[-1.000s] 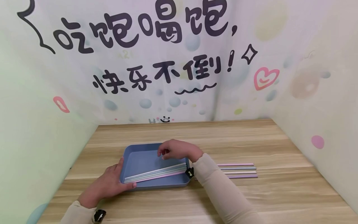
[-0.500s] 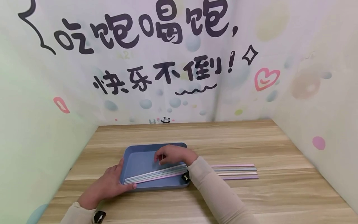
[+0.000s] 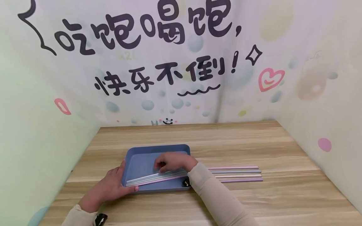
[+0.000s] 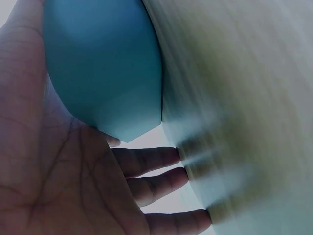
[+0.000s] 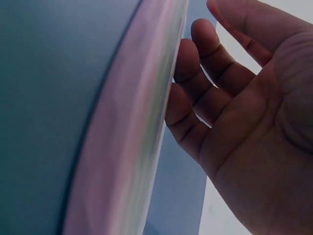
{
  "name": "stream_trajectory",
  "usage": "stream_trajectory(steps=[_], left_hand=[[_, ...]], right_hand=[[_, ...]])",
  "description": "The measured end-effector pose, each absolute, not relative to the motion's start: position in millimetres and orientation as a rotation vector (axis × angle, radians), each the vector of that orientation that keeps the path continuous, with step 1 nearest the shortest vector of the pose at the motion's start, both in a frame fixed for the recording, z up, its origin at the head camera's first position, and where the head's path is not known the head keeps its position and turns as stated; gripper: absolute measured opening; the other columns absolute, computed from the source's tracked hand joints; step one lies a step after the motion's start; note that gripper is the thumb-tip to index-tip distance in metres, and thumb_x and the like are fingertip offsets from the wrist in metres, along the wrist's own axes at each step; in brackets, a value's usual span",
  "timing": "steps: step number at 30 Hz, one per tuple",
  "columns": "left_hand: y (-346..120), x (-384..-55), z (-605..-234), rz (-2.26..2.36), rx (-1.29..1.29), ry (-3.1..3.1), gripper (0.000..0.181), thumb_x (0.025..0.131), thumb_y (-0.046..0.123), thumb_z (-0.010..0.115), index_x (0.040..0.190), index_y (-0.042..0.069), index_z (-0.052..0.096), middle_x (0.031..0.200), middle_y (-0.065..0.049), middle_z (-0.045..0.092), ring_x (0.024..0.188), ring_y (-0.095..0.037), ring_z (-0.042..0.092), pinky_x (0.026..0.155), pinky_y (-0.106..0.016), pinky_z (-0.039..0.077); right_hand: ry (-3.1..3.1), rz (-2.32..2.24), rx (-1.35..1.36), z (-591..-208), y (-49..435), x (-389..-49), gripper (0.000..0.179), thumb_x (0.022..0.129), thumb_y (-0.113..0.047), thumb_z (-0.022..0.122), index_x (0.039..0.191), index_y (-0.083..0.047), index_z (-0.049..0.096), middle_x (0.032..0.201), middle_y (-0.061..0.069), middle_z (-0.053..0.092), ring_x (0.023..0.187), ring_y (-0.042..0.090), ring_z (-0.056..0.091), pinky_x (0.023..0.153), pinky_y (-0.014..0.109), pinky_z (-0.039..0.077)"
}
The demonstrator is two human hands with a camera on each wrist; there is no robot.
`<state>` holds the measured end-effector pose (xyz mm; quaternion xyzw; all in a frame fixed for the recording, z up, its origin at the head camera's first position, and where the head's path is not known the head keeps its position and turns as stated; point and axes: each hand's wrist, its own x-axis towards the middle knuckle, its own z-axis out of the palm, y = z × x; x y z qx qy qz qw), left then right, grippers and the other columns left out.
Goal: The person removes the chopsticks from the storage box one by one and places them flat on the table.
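Observation:
A blue tray (image 3: pixel 141 160) lies on the table with a bundle of long pastel sticks (image 3: pixel 147 180), like chopsticks, slanting along its front part. My left hand (image 3: pixel 108 185) rests at the tray's front left corner, thumb along the front rim. In the left wrist view, its fingers (image 4: pixel 156 183) extend straight past the tray's corner (image 4: pixel 107 63) to the table. Over the tray, my right hand (image 3: pixel 173 161) is loosely curled beside the bundle's back edge. The right wrist view shows its fingertips right at the edge of the sticks (image 5: pixel 132 122), with nothing gripped.
Several more sticks (image 3: pixel 240 171) lie side by side on the wooden table (image 3: pixel 282 194) right of the tray, partly hidden by my right sleeve (image 3: pixel 220 197). A printed back wall (image 3: pixel 181 106) and side walls enclose the table.
My right hand has moved down and slightly left, from above the tray's back part to the back edge of the bundle. The left hand and the tray have stayed in place.

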<state>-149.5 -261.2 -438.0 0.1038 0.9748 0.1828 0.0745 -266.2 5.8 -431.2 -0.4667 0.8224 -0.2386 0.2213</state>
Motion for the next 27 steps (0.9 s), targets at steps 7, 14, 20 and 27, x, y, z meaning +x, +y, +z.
stream_trajectory(steps=[7,14,20,27], left_hand=[[-261,-148,-438,0.538,0.310,2.937,0.126,0.078,0.071,0.068,0.151,-0.014,0.012,0.139,-0.043,0.038,0.127,-0.055,0.040,0.098,-0.062,0.040],[-260,-148,-437,0.525,0.329,2.953,0.124,0.078,0.068,0.070,0.150,-0.015,0.013,0.137,-0.043,0.040,0.125,-0.055,0.041,0.096,-0.061,0.041],[-260,-147,-439,0.543,0.349,2.978,0.123,0.077,0.067,0.071,0.149,-0.016,0.015,0.135,-0.043,0.042,0.124,-0.055,0.043,0.096,-0.061,0.041],[-260,-149,-440,0.541,0.340,2.964,0.123,0.078,0.067,0.071,0.149,-0.016,0.014,0.136,-0.043,0.041,0.124,-0.055,0.042,0.096,-0.061,0.040]], right_hand=[[2.250,-0.684,-1.314,-435,5,-266,0.011,0.095,-0.009,0.068,0.101,-0.017,0.070,0.083,-0.009,0.058,0.077,0.005,0.051,0.069,0.018,0.044],[2.268,-0.653,-1.332,-436,4,-263,0.011,0.093,-0.006,0.069,0.099,-0.015,0.070,0.082,-0.009,0.057,0.077,0.003,0.050,0.071,0.017,0.043],[2.282,-0.627,-1.340,-439,3,-264,0.011,0.093,-0.005,0.068,0.099,-0.015,0.070,0.082,-0.010,0.057,0.076,0.003,0.050,0.071,0.017,0.042],[2.288,-0.602,-1.357,-443,3,-267,0.013,0.094,-0.005,0.067,0.099,-0.016,0.070,0.084,-0.009,0.059,0.077,0.003,0.050,0.071,0.016,0.043]])
